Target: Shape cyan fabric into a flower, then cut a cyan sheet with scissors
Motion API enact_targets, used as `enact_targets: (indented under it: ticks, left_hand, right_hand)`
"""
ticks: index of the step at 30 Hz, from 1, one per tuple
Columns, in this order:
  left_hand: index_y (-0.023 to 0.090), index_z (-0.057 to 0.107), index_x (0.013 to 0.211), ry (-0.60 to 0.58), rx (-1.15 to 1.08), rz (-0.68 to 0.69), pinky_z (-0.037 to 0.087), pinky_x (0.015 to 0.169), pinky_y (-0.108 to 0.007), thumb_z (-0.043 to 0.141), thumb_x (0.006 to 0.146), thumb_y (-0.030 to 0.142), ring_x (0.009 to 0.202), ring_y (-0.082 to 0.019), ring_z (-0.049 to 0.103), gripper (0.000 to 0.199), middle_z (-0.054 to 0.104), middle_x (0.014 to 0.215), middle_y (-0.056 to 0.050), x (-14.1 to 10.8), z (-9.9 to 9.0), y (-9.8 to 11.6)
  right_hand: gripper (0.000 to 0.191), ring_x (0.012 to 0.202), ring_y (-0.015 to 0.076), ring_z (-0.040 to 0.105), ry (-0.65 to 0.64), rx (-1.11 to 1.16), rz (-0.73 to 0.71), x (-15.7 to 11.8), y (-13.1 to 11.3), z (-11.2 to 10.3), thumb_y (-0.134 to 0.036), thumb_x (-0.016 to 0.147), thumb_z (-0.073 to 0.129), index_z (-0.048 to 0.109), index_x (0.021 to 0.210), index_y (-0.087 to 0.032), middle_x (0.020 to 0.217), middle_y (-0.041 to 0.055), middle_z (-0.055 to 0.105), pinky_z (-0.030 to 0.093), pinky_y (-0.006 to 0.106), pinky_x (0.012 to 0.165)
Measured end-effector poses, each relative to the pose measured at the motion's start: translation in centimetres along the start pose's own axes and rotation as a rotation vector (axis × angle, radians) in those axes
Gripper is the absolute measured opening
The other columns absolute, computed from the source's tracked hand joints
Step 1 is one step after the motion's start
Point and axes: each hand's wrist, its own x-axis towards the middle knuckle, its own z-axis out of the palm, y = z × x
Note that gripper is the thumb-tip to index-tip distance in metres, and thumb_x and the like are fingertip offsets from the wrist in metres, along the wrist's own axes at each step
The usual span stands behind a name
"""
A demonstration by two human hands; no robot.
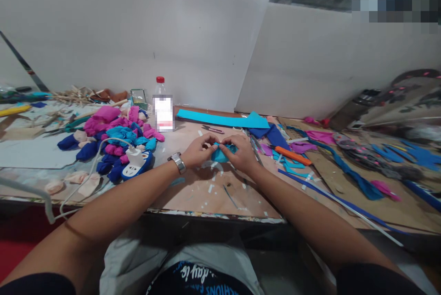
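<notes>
Between my two hands, just above the table, is a small turquoise piece of crumpled paper or cloth point(220, 155); I cannot tell which material. My left hand point(201, 150), with a metal watch on the wrist, pinches its left upper edge between thumb and fingers. On the other side, my right hand point(240, 151) grips the right part the same way. The fingertips almost meet at the top of the piece and hide some of it. Behind the hands lie small dark snips point(212, 129) and a long turquoise strip point(217, 119).
Left of my hands is a pile of pink, blue and turquoise bundles point(117, 134), beside a power strip point(138, 165) with a white cable. A red-capped bottle point(163, 106) stands behind. An orange utility knife point(292, 156) and coloured scraps lie to the right. A white partition point(206, 47) rises at the back.
</notes>
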Motion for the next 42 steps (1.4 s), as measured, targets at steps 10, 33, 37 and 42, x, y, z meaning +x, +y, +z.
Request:
enact_targets:
  ticks: [10,33,37,42]
  left_hand:
    - [0.018,0.059,0.099,0.023,-0.032,-0.003,0.049,0.080,-0.029,0.063,0.090,0.031,0.090,-0.015,0.060,0.017,0.064,0.099,-0.004,0.2,-0.1,-0.3]
    - [0.017,0.063,0.099,0.027,-0.033,-0.041,0.053,0.076,-0.029,0.069,0.086,0.032,0.091,-0.017,0.065,0.021,0.069,0.102,-0.006,-0.2,0.1,1.0]
    - [0.018,0.061,0.099,0.045,-0.040,-0.028,0.053,0.080,-0.030,0.069,0.086,0.027,0.097,-0.018,0.067,0.018,0.069,0.105,-0.007,-0.1,0.2,0.5]
    - [0.020,0.057,0.114,0.011,-0.168,0.020,0.054,0.085,-0.033,0.067,0.087,0.023,0.113,-0.023,0.068,0.028,0.066,0.125,-0.012,0.1,0.2,-0.2]
  right_hand:
    - [0.022,0.092,0.0255,0.067,0.013,0.019,-0.020,0.0,0.1,0.0,-0.043,0.095,0.061,0.067,0.089,-0.023,0.091,0.0057,0.075,0.041,0.044,0.091]
    - [0.016,0.091,0.0252,0.067,0.034,0.013,-0.028,0.1,0.2,0.0,-0.037,0.092,0.064,0.067,0.086,-0.023,0.090,0.0055,0.075,0.043,0.043,0.091]
    - [0.016,0.090,0.0264,0.067,0.017,0.008,-0.028,0.2,0.2,0.0,-0.039,0.090,0.066,0.068,0.088,-0.023,0.090,0.0059,0.075,0.044,0.044,0.090]
    - [0.018,0.092,0.0264,0.068,0.034,0.045,-0.017,0.2,0.1,0.2,-0.041,0.090,0.069,0.069,0.089,-0.023,0.092,0.0065,0.076,0.045,0.044,0.091]
